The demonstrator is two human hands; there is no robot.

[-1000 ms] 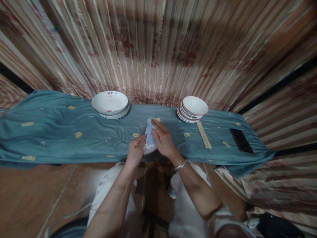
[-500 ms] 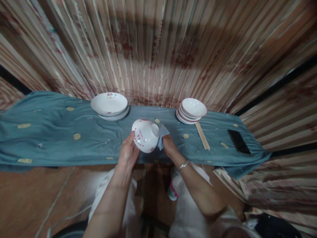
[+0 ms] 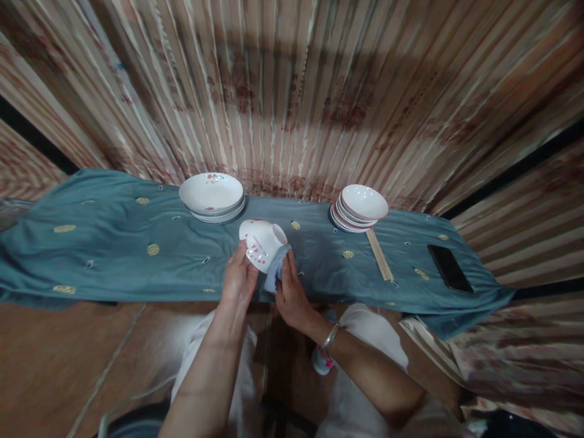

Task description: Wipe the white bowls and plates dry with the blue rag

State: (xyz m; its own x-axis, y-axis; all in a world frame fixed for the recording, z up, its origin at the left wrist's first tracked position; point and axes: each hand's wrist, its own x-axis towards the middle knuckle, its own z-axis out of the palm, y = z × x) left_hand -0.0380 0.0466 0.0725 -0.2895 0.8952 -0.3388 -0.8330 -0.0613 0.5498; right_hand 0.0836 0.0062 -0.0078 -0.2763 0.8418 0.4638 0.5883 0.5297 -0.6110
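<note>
The outside of a white bowl (image 3: pixel 258 246) with red markings is apparently being wiped, and this piece is judged to be midway: contact is being made with its outer wall, and it has not been set down. Two groups are stacked by the far edge of the cloth-covered table (image 3: pixel 114 267), a stack of wide dishes (image 3: pixel 212 193) left of the middle and a stack of small bowls (image 3: pixel 364 204) right of it; whether these have been wiped cannot be told, nor can it be told how much is left. The bowl is held up over the table, about midway between its ends and towards the near edge. It is tipped on its side, with the foot turned up and towards the right end of the table and the mouth turned away towards the left end, its inside hidden. No long axis is offered by so round a shape; the line from mouth to foot is slanted mostly along the table's length, rising towards the foot. The rim is gripped at the lower left by the left hand (image 3: pixel 239 274), partly closed, the thumb laid outside. A bunched blue cloth (image 3: pixel 275 272) is held in the right hand (image 3: pixel 292 293), its fingers nearly straight, and is pressed to the wall beside the foot.
</note>
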